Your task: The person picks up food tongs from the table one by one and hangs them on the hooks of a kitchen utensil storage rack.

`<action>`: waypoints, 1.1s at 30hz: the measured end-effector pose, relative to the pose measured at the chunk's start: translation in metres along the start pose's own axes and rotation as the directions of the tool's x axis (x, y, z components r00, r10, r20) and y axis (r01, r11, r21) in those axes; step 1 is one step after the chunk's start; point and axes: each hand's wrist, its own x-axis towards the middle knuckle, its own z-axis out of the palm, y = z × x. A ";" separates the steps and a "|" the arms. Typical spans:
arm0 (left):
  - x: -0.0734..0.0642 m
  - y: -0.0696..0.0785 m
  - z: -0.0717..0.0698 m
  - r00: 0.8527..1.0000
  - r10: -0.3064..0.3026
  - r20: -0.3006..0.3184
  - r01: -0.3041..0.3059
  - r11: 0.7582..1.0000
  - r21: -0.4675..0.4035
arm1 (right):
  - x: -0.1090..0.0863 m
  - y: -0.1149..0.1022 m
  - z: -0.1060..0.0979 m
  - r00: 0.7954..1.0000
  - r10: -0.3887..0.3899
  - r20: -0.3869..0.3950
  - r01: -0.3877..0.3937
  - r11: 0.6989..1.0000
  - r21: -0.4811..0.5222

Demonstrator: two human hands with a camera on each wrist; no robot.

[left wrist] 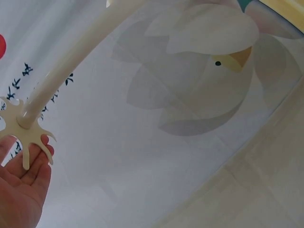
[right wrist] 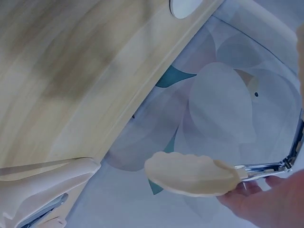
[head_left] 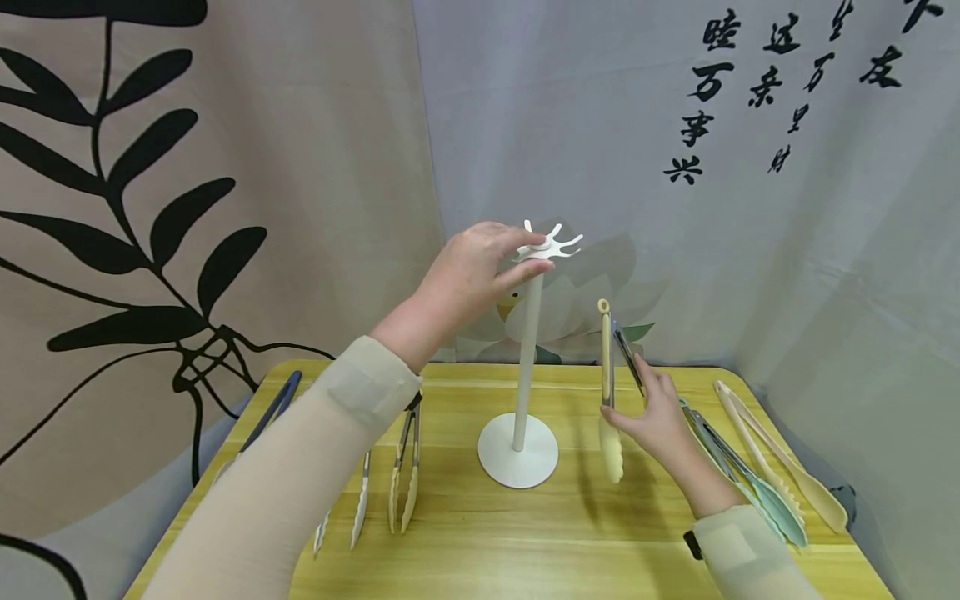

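Note:
A white stand (head_left: 528, 350) with a round base and a ring of curved hooks on top stands mid-table. My left hand (head_left: 476, 262) pinches its hooked top (left wrist: 29, 135) between thumb and fingers. To the right of the pole, my right hand (head_left: 656, 417) holds pale yellow tongs (head_left: 611, 450) raised, their looped end up and head down. In the right wrist view a scalloped cream head (right wrist: 192, 175) joins a metal arm, with my right hand (right wrist: 266, 202) gripping behind it; part of the tongs runs out of frame.
Mint green tongs (head_left: 783, 508) and cream tongs (head_left: 821, 496) lie along the right side of the wooden table (head_left: 465, 554). At the left are yellow-tipped tongs (head_left: 411, 492), white-tipped tongs (head_left: 361, 508) and blue-handled tongs (head_left: 281, 400), partly behind my left sleeve. A printed curtain (head_left: 337, 167) hangs behind.

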 end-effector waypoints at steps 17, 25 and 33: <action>0.001 0.000 0.000 1.000 0.018 0.003 -0.018 0.999 0.035 | -0.005 -0.016 -0.005 0.995 -0.082 -0.054 0.086 0.994 0.070; 0.000 0.001 0.003 0.998 0.047 -0.052 -0.044 0.998 0.048 | -0.006 -0.023 -0.008 0.985 -0.129 -0.116 0.141 0.985 0.098; 0.002 0.004 0.006 0.995 0.057 -0.079 -0.051 0.996 0.077 | -0.006 -0.028 -0.009 0.969 -0.171 -0.177 0.195 0.972 0.131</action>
